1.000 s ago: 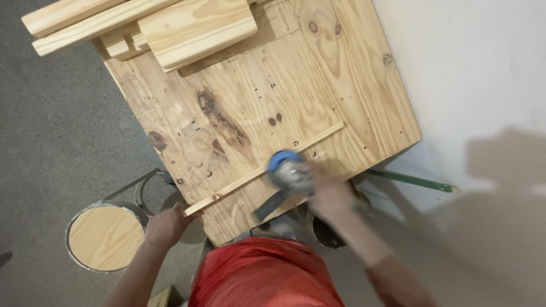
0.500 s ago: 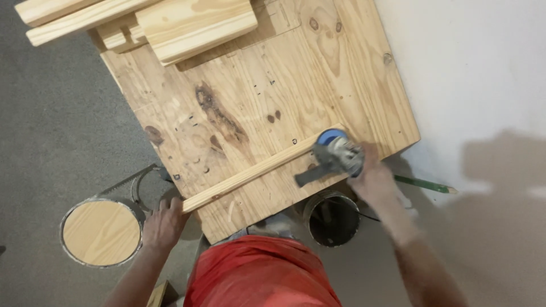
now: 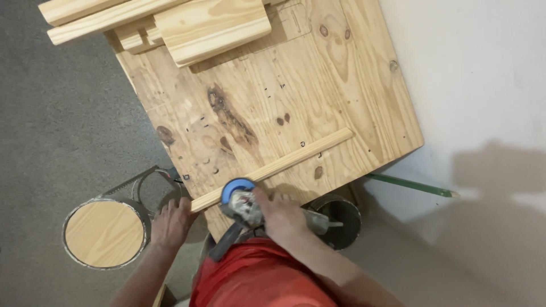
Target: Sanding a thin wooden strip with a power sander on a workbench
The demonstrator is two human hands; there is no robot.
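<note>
The wooden strip (image 3: 273, 169) lies on the plywood table (image 3: 341, 74), its near end gripped in the closed left hand (image 3: 170, 223) and the rest running away from that hand up and to the right. The right hand (image 3: 282, 213), just right of the left, is wrapped around a grinder (image 3: 242, 204) whose blue disc sits on the strip close to the held end. The strip is a thin, pale, straight length of pine with a square section. Its long axis runs diagonally, the far end pointing away from both hands toward the table's right edge. Left of the left hand stands a round wooden disc (image 3: 104, 233); right of the right hand, a dark bucket (image 3: 340, 219).
</note>
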